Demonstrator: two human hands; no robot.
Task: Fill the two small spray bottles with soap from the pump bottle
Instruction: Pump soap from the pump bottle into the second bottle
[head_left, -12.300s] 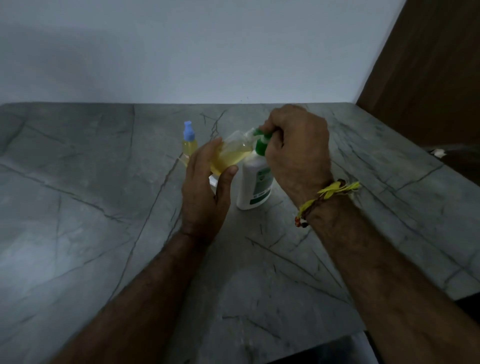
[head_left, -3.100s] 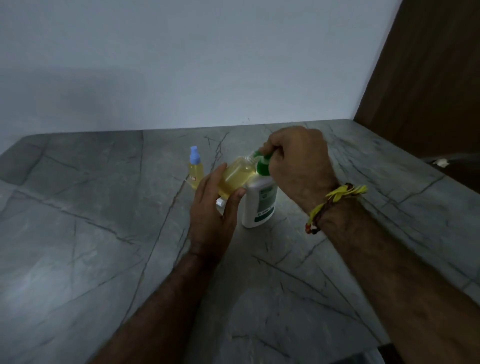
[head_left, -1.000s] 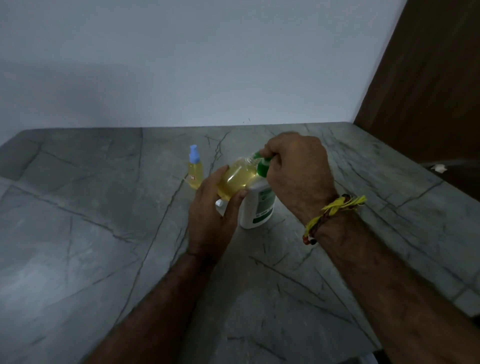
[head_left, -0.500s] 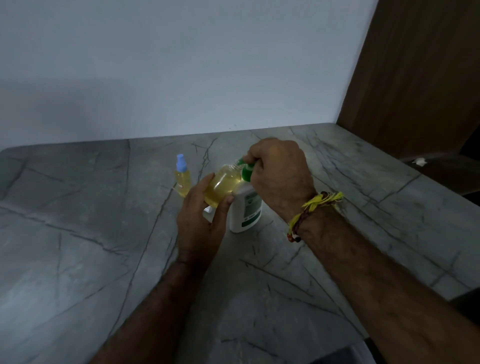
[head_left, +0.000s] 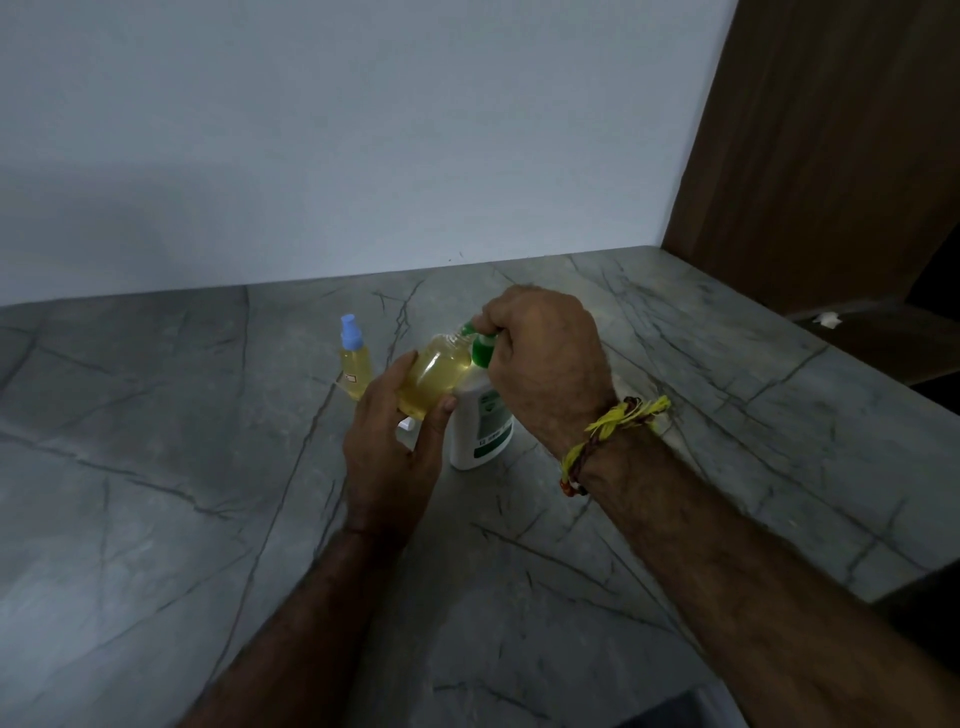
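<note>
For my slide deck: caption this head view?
Left hand tilts spray bottle under pump bottle nozzle; right hand grips pump.

Grey, dark-veined stone surface (head_left: 182, 467) running back to the wall. On it the white pump bottle (head_left: 480, 431) stands upright, and just left and behind stands a small yellow-filled spray bottle (head_left: 354, 364), blue-capped.

Left hand (head_left: 389, 452) gripping tilted clear open-necked bottle of yellow soap (head_left: 434, 375), neck at green nozzle of white pump bottle (head_left: 480, 421), right hand (head_left: 545, 364) curled over pump head, blue-capped small spray bottle (head_left: 354, 359) upright behind-left, grey veined stone counter (head_left: 156, 467).
</note>
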